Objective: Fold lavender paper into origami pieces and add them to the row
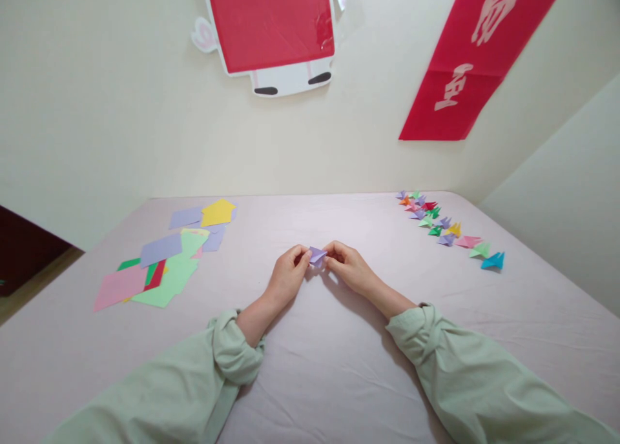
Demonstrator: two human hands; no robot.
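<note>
A small folded piece of purple paper (317, 255) is held between both hands at the middle of the pale pink table (310, 379). My left hand (287, 277) pinches its left side with curled fingers. My right hand (349, 268) pinches its right side the same way. Both forearms in pale green sleeves rest on the tabletop.
A loose spread of coloured paper sheets (165, 260) lies at the left of the table. A row of several small folded paper figures (448, 230) runs along the right side, ending in a blue one (493, 261). Red decorations hang on the wall behind.
</note>
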